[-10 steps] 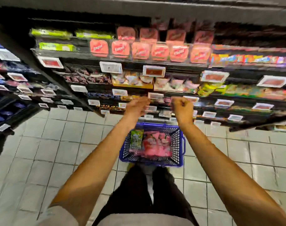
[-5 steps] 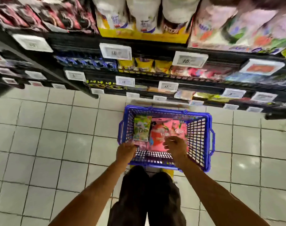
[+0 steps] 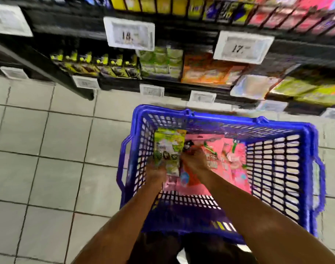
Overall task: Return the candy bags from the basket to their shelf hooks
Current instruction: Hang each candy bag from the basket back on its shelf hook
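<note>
A blue plastic basket (image 3: 277, 168) stands on the tiled floor in front of the shelves. Inside lie a green candy bag (image 3: 167, 147) at the left and several pink candy bags (image 3: 231, 159) to its right. Both my hands are down in the basket. My left hand (image 3: 156, 171) is at the lower edge of the green bag and seems to grip it. My right hand (image 3: 195, 161) rests closed on the pink and red bags beside it; what its fingers hold is blurred. The frame is motion-blurred.
Dark shelves (image 3: 181, 80) run along the top with rows of green, orange and yellow candy packs and white price tags (image 3: 129, 34). Grey floor tiles (image 3: 48, 149) lie to the left of the basket. My dark trousers (image 3: 181, 250) show below it.
My hands came down from the shelf hooks into the basket and now rest on the bags. The camera has tilted down and moved closer to the basket.
</note>
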Demonstrator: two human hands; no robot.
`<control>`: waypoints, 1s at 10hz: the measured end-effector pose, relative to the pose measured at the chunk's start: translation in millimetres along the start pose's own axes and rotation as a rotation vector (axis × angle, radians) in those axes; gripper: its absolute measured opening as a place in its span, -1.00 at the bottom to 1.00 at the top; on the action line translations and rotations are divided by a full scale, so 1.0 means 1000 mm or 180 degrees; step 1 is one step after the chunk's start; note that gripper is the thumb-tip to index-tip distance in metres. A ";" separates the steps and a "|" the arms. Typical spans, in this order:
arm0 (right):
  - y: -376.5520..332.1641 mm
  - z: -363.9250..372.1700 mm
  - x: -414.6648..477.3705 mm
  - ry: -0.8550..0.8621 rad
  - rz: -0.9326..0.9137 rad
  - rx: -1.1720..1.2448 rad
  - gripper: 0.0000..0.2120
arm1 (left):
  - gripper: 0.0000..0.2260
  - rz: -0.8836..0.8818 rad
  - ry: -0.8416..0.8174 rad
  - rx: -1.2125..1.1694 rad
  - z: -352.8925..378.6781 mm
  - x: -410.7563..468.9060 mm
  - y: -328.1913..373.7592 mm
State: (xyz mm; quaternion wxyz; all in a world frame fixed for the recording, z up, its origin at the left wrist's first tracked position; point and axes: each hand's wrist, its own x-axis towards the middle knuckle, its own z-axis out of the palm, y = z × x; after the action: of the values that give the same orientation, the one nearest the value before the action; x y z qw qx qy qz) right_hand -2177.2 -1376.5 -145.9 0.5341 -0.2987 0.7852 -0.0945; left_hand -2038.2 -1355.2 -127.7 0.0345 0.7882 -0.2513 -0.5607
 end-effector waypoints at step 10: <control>-0.129 -0.260 -0.330 -0.0176 -0.0813 0.2204 -0.84 | -0.86 0.1245 -0.1600 -0.0296 -0.118 -0.385 0.185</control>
State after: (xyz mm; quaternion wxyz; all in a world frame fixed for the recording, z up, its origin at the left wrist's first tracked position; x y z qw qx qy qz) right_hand -2279.5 -1336.6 280.1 0.6085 -0.1984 0.6483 -0.4124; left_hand -2092.6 -1376.0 311.7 0.1145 0.5593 -0.3728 -0.7315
